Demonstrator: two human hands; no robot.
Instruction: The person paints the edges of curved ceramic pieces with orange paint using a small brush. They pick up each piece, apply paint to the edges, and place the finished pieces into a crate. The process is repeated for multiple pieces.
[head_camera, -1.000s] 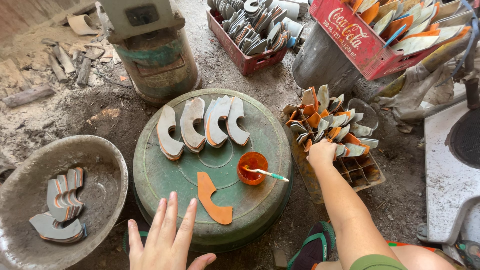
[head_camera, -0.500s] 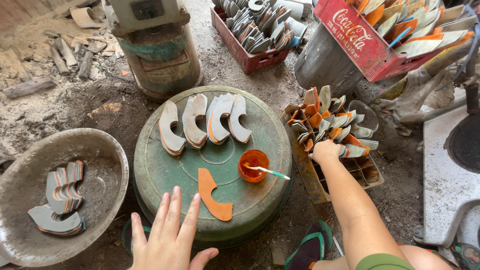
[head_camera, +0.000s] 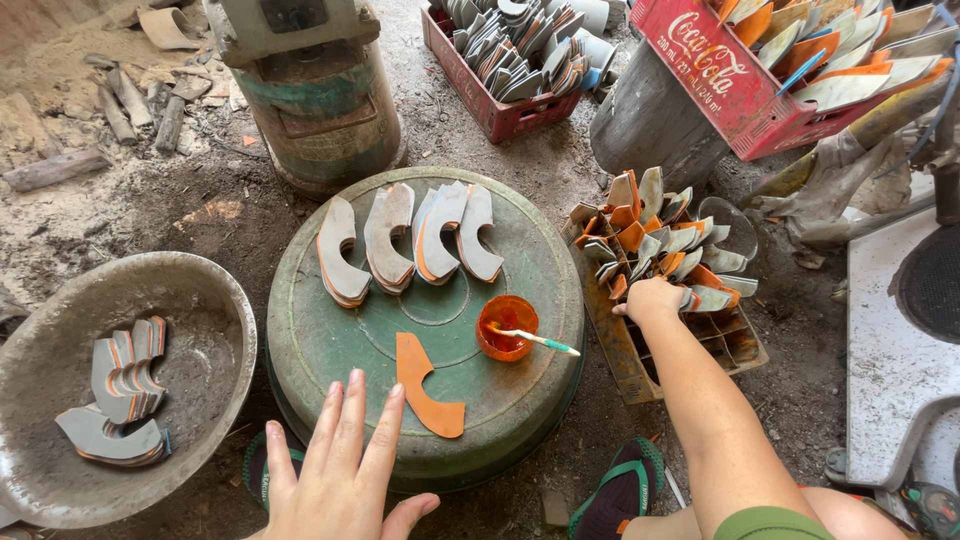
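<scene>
My left hand (head_camera: 340, 470) rests flat with fingers spread on the near edge of a round green drum lid (head_camera: 330, 340), just left of an orange curved cut-out piece (head_camera: 425, 385). My right hand (head_camera: 652, 298) reaches into a crate of grey and orange curved pieces (head_camera: 665, 250) and closes around one of them. On the lid stand a small orange bowl (head_camera: 507, 327) with a brush (head_camera: 540, 340) across it and a row of grey curved pieces (head_camera: 405, 240).
A grey metal basin (head_camera: 200, 300) with several curved pieces lies at the left. Behind the lid stands a drum (head_camera: 320, 110). Red crates (head_camera: 490, 110) (head_camera: 720, 90) of pieces sit at the back. A white slab (head_camera: 890, 350) is at the right. My sandalled foot (head_camera: 620, 490) is below.
My left hand has slid slightly forward on the lid. My right hand stays in the crate, shifted a little among the pieces.
</scene>
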